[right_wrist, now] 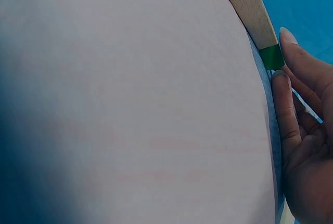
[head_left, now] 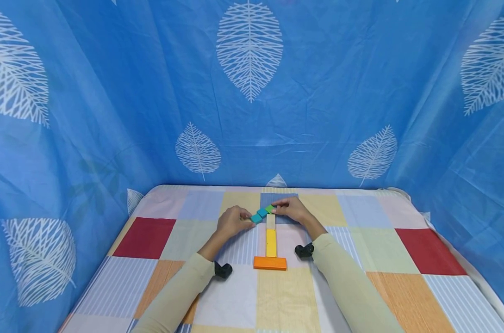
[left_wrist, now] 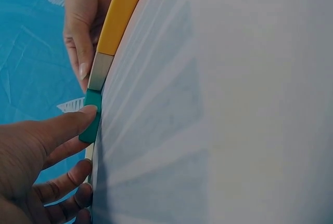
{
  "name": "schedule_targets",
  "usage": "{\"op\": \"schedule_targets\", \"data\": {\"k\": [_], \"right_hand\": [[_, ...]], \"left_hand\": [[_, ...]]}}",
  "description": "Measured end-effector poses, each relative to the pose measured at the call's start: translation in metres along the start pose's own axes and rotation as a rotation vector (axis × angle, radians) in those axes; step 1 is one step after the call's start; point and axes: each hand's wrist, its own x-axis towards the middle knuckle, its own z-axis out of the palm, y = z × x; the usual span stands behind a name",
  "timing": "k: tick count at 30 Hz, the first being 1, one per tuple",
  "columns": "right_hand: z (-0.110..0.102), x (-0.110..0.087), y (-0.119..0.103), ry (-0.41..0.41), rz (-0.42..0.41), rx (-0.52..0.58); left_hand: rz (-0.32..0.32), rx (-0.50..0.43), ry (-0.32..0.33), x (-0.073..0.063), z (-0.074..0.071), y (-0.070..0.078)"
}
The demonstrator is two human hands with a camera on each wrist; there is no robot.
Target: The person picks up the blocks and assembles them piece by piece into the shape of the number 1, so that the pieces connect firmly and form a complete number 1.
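Observation:
In the head view, two teal blocks [head_left: 256, 218] and a green block [head_left: 270, 209] lie in a slanting row on the cloth. My left hand [head_left: 232, 221] pinches the lower-left end of this row; the left wrist view shows its thumb on a teal block [left_wrist: 92, 125]. At the upper-right end, my right hand [head_left: 294, 209] holds the green block between thumb and forefinger. A plain wooden block [head_left: 270, 222] extends toward me from beside the green one. Below it come a yellow block [head_left: 270, 243] and a crosswise orange block [head_left: 270, 263].
A patchwork cloth [head_left: 149, 238] covers the table. Blue curtains [head_left: 310, 101] with white leaf prints hang behind it and on both sides. Black wrist devices [head_left: 223, 270] sit at the sleeve cuffs, close above the cloth.

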Motion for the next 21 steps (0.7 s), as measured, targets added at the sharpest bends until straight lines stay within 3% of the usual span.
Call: {"op": "schedule_targets", "data": {"k": [21], "right_hand": [[0.0001,-0.0002,-0.0006,0.0,-0.002,0.011]], "left_hand": [[0.012,0.009,0.015,0.0008,0.002,0.0008]]}}
